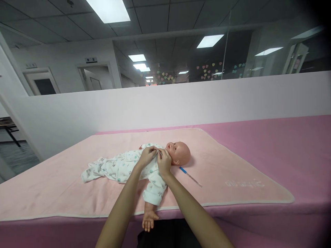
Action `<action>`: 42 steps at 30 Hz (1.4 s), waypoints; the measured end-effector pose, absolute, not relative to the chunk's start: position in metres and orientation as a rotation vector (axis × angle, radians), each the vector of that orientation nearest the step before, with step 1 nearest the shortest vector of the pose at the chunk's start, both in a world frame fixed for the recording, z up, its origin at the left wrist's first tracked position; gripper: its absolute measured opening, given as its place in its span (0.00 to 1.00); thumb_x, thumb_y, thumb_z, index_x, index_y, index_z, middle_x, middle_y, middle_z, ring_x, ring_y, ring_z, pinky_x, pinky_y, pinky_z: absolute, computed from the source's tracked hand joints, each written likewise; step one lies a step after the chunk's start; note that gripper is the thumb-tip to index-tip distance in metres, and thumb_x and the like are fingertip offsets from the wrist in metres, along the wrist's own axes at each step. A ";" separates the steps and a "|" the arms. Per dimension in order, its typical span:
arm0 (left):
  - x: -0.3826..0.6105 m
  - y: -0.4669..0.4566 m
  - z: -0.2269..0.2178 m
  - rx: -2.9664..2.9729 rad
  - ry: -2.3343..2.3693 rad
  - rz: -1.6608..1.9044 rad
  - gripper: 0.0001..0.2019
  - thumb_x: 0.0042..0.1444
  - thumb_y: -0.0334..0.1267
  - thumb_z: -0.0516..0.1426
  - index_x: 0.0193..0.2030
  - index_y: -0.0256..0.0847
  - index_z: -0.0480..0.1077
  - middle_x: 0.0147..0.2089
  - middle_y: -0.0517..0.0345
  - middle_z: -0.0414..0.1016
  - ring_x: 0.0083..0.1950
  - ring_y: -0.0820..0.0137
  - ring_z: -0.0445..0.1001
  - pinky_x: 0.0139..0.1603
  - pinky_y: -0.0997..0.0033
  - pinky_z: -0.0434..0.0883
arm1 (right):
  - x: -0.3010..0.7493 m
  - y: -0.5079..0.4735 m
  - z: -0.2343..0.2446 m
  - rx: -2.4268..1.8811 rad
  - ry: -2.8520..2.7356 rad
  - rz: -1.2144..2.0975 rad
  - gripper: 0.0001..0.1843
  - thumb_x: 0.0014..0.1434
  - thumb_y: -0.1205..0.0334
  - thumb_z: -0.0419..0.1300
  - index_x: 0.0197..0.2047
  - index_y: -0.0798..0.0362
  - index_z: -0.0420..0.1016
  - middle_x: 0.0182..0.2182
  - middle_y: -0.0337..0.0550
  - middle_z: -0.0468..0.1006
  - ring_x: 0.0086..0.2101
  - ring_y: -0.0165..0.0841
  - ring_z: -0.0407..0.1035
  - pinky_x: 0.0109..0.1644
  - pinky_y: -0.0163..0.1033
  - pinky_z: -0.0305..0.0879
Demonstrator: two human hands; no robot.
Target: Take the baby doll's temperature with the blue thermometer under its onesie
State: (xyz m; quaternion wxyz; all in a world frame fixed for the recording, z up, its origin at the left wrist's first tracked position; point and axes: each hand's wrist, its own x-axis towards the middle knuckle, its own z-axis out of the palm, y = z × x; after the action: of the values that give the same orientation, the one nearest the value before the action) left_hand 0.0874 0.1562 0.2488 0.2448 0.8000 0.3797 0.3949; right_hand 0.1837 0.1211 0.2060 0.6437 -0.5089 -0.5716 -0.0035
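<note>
A baby doll point(182, 152) lies on its back with its head to the right. It wears a white romper point(124, 163) with small green and grey prints. At the neckline, my left hand point(148, 155) and my right hand point(164, 161) meet, fingers pinched on the romper's collar edge; the exact fastening between them is too small to make out. The doll's near arm stretches toward me, its hand hanging over the table edge. Beside the doll's head lies a thermometer point(190, 176) with a blue end, touched by neither hand.
A peach blanket point(219, 165) with a pale border lies under the doll. Below it is a pink-covered table point(284, 148), whose front edge is close to me. A white half-wall point(181, 106) with glass above stands behind the table.
</note>
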 end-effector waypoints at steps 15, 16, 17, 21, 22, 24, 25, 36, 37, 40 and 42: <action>0.084 0.152 0.246 2.091 0.927 1.164 0.16 0.50 0.37 0.46 0.40 0.35 0.71 0.40 0.55 0.73 0.44 0.70 0.69 0.50 0.70 0.64 | 0.186 0.119 0.206 -1.190 -1.348 -0.009 0.15 0.58 0.66 0.43 0.39 0.55 0.70 0.35 0.45 0.72 0.37 0.30 0.65 0.44 0.35 0.60; 0.084 0.151 0.246 2.100 0.927 1.151 0.16 0.50 0.36 0.46 0.40 0.35 0.71 0.41 0.55 0.73 0.44 0.70 0.69 0.50 0.70 0.64 | 0.186 0.119 0.206 -1.194 -1.352 -0.011 0.15 0.58 0.66 0.43 0.39 0.55 0.70 0.35 0.45 0.72 0.37 0.30 0.65 0.44 0.35 0.60; 0.085 0.150 0.246 2.120 0.945 1.135 0.16 0.49 0.35 0.46 0.41 0.35 0.70 0.41 0.55 0.73 0.44 0.70 0.69 0.50 0.70 0.64 | 0.186 0.119 0.206 -1.198 -1.357 -0.009 0.15 0.58 0.66 0.43 0.39 0.55 0.70 0.35 0.45 0.72 0.37 0.30 0.65 0.44 0.35 0.60; 0.087 0.146 0.243 2.265 1.122 1.077 0.18 0.45 0.32 0.48 0.42 0.39 0.70 0.42 0.56 0.72 0.43 0.70 0.68 0.49 0.70 0.64 | 0.186 0.120 0.205 -1.214 -1.360 0.020 0.15 0.57 0.66 0.43 0.38 0.55 0.70 0.33 0.44 0.72 0.36 0.30 0.65 0.43 0.35 0.60; 0.087 0.146 0.243 2.290 1.147 1.077 0.18 0.44 0.32 0.48 0.43 0.39 0.70 0.42 0.57 0.72 0.43 0.70 0.68 0.49 0.70 0.64 | 0.186 0.121 0.204 -1.216 -1.357 0.024 0.14 0.57 0.67 0.43 0.38 0.55 0.70 0.33 0.44 0.72 0.36 0.31 0.65 0.42 0.35 0.60; 0.088 0.145 0.242 2.316 1.155 1.083 0.18 0.45 0.32 0.47 0.43 0.40 0.70 0.41 0.57 0.72 0.43 0.71 0.68 0.48 0.71 0.64 | 0.186 0.122 0.204 -1.215 -1.356 0.029 0.14 0.57 0.67 0.43 0.37 0.54 0.70 0.33 0.44 0.73 0.35 0.31 0.65 0.42 0.35 0.60; 0.088 0.145 0.242 2.320 1.155 1.083 0.18 0.45 0.32 0.47 0.42 0.40 0.70 0.41 0.58 0.72 0.43 0.71 0.68 0.48 0.71 0.64 | 0.187 0.123 0.204 -1.216 -1.360 0.031 0.14 0.57 0.67 0.44 0.37 0.54 0.70 0.33 0.44 0.73 0.36 0.31 0.65 0.42 0.35 0.60; 0.088 0.141 0.243 2.367 1.156 1.084 0.16 0.49 0.33 0.45 0.41 0.41 0.69 0.39 0.59 0.72 0.41 0.72 0.68 0.44 0.73 0.64 | 0.185 0.120 0.206 -1.252 -1.344 -0.002 0.14 0.56 0.67 0.44 0.38 0.54 0.69 0.35 0.45 0.72 0.38 0.32 0.65 0.42 0.35 0.60; 0.088 0.140 0.243 2.365 1.158 1.084 0.16 0.49 0.33 0.45 0.41 0.41 0.68 0.39 0.60 0.72 0.41 0.72 0.68 0.44 0.73 0.64 | 0.185 0.119 0.206 -1.247 -1.336 -0.008 0.14 0.57 0.66 0.43 0.39 0.54 0.68 0.36 0.45 0.72 0.38 0.32 0.65 0.42 0.35 0.60; 0.088 0.140 0.242 2.361 1.185 1.085 0.16 0.48 0.32 0.45 0.41 0.42 0.68 0.39 0.60 0.72 0.41 0.72 0.68 0.43 0.73 0.64 | 0.185 0.118 0.205 -1.239 -1.320 -0.015 0.13 0.58 0.65 0.43 0.38 0.55 0.68 0.35 0.45 0.73 0.37 0.32 0.65 0.41 0.35 0.59; 0.088 0.141 0.241 2.363 1.191 1.087 0.16 0.48 0.32 0.45 0.42 0.42 0.68 0.39 0.60 0.71 0.41 0.72 0.68 0.42 0.73 0.64 | 0.185 0.118 0.205 -1.239 -1.320 -0.016 0.13 0.58 0.65 0.43 0.36 0.55 0.69 0.33 0.44 0.73 0.36 0.31 0.65 0.40 0.35 0.59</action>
State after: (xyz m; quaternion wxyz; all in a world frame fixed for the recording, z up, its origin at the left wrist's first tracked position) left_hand 0.0883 0.1409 0.2409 0.1399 0.8180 0.4122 0.3761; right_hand 0.1848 0.1183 0.2052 0.6174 -0.5382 -0.5736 -0.0068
